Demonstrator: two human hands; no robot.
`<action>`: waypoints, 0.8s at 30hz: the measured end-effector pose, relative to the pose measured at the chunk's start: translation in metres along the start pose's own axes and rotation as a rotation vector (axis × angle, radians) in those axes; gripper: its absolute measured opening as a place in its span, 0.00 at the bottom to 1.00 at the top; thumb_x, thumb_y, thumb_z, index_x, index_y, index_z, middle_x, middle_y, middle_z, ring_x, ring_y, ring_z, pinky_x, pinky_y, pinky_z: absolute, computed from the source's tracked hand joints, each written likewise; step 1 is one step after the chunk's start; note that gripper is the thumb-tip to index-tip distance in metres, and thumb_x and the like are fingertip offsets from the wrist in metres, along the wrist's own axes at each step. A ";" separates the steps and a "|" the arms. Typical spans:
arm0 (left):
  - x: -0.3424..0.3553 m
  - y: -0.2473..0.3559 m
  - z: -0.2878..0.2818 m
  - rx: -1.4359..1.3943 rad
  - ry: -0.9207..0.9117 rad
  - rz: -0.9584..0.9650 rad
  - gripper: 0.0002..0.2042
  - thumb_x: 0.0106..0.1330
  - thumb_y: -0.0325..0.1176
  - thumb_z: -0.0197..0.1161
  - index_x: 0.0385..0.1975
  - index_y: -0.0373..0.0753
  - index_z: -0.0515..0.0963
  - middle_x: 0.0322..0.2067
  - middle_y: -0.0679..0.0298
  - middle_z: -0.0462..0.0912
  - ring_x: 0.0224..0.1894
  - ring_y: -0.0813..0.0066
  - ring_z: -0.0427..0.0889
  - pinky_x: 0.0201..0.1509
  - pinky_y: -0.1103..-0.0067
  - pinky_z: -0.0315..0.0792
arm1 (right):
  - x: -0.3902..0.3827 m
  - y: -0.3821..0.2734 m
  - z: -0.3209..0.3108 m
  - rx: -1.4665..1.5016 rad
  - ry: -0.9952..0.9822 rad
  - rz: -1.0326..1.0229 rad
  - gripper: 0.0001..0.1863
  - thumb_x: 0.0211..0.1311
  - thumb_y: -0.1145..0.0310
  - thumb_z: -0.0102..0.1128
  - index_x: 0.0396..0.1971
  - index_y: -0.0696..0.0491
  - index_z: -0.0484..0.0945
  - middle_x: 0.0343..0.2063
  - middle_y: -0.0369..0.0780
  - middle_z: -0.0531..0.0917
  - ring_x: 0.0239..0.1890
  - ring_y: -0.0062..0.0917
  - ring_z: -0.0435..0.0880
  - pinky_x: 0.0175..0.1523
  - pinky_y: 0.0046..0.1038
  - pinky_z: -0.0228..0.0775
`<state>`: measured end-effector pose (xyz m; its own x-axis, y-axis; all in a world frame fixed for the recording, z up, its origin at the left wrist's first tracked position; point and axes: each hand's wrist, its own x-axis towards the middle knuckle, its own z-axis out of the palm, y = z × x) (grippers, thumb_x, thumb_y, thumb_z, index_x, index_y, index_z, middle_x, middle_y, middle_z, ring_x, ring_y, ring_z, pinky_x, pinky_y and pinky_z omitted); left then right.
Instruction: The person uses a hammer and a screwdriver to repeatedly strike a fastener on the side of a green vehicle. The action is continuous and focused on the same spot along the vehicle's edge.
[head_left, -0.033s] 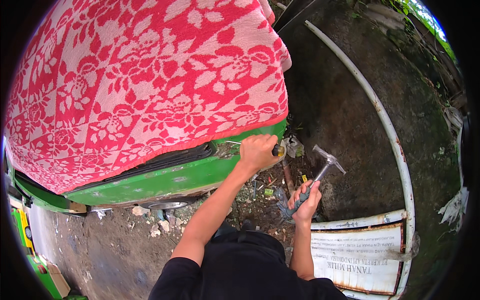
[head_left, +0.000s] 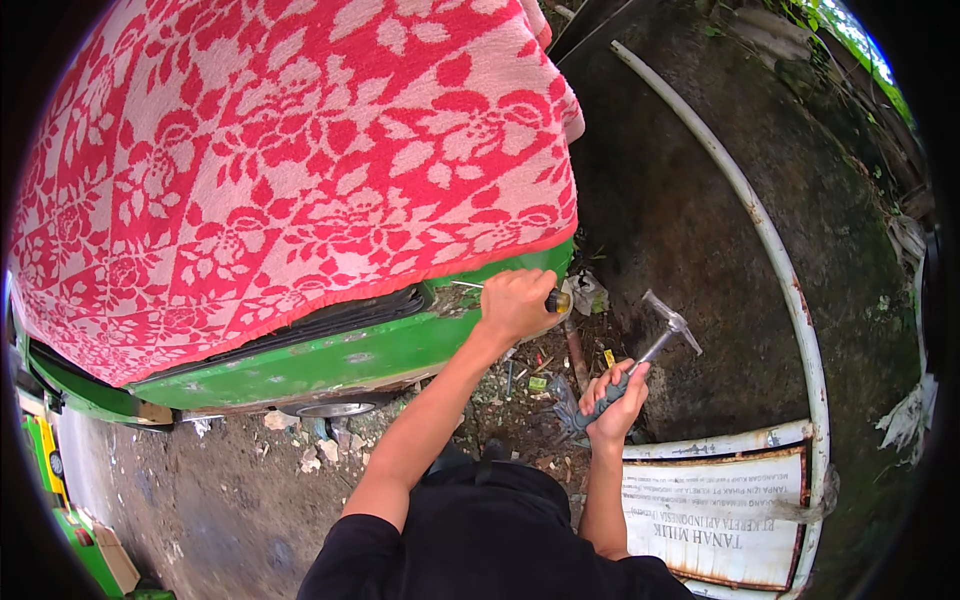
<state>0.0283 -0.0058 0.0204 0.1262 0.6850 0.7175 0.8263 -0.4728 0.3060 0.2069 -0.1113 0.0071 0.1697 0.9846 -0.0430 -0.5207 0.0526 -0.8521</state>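
At four o'clock from the left hand (head_left: 515,303), whose fingers wrapped a screwdriver (head_left: 563,301) best held steady, the right hand (head_left: 614,400) firmly gripped a hammer (head_left: 655,348).

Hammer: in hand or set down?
In hand: the right hand wraps the grip of the hammer, whose metal head projects beyond the fist.

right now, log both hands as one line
left hand: grips screwdriver-like tool, tip near green bodywork | right hand: grips hammer | floral cloth: draped over bodywork
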 end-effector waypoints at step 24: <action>0.005 -0.003 0.004 -0.019 -0.087 -0.013 0.10 0.45 0.39 0.65 0.18 0.42 0.73 0.17 0.61 0.79 0.19 0.61 0.79 0.23 0.67 0.73 | -0.001 0.017 -0.005 -0.157 -0.267 0.251 0.26 0.73 0.43 0.35 0.24 0.51 0.60 0.09 0.35 0.63 0.05 0.20 0.61 0.09 0.23 0.54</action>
<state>0.0285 0.0012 0.0205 0.1633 0.7365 0.6565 0.8177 -0.4733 0.3276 0.2027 -0.1123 -0.0098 -0.1805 0.9735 -0.1405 -0.3809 -0.2008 -0.9025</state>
